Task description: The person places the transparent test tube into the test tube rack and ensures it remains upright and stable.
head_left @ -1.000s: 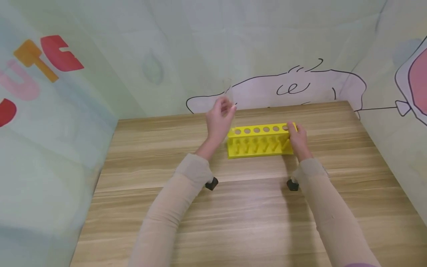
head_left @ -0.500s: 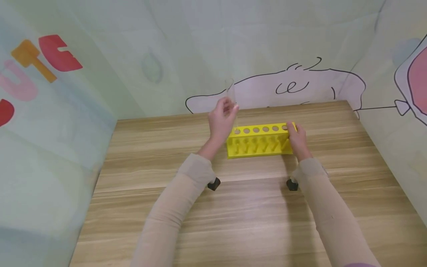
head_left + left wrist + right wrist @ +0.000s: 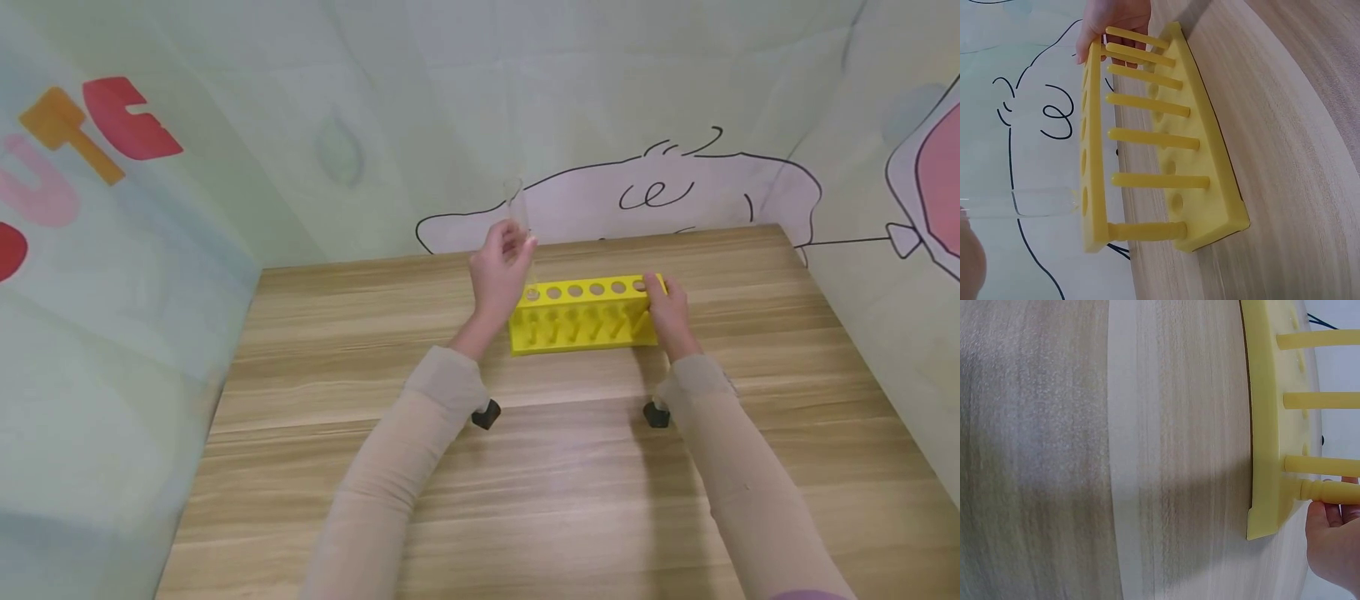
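Observation:
My left hand pinches a clear test tube, held nearly upright above the left end of a yellow test tube rack. In the left wrist view, the rounded bottom of the test tube is right at the end hole of the rack's top bar. Pegs stand up from the rack's base. At the rack's right end, my right hand grips the top bar and end post, thumb on top; the right wrist view shows its fingers behind the post.
The rack stands on a wood-grain table, toward its back edge. Behind and beside the table hang printed cloth walls with letters and line drawings. Black wrist mounts show under both sleeves.
My left hand has shifted slightly right with the test tube, bringing the tube's lower end to the rack's leftmost hole. My right hand keeps its grip on the rack.

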A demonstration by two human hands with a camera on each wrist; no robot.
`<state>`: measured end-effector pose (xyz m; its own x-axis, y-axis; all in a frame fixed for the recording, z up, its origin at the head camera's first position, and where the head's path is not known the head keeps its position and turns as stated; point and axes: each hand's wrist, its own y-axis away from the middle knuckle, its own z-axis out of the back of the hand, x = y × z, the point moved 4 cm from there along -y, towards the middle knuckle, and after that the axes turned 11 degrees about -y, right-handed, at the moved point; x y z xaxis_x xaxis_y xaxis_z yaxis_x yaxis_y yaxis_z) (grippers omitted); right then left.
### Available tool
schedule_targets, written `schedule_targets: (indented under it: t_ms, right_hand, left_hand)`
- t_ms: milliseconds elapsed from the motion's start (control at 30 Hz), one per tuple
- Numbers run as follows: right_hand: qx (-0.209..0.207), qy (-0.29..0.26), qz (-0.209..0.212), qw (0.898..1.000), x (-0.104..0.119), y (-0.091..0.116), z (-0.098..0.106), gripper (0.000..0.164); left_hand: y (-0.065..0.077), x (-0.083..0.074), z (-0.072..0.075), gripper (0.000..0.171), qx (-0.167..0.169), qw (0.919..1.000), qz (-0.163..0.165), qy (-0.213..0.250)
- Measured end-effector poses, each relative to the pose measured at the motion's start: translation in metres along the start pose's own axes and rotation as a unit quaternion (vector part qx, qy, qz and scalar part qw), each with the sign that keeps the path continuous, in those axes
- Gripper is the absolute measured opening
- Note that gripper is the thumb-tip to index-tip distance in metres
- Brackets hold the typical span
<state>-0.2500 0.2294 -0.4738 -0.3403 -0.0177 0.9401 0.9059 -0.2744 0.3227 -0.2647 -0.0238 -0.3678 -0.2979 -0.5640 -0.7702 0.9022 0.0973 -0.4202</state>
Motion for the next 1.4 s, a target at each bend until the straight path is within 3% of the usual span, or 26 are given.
schedule_targets:
  t_ms: [567,900,1400]
  right_hand:
    - [-0.001,-0.015,0.016,1.000,0.001,-0.001,-0.001,0.049]
    - [0.010,-0.007,0.008,1.000,-0.001,-0.002,-0.001,0.066]
    - [0.008,-0.006,0.010,1.000,-0.001,-0.003,-0.002,0.067]
  left_hand:
    - [0.006,0.003,-0.003,0.031,-0.002,0.9995,-0.004,-0.031]
    - [0.007,0.005,-0.008,0.028,0.012,0.9995,0.006,-0.030]
    - [0.010,0.008,-0.012,0.030,0.020,0.9987,0.008,-0.047]
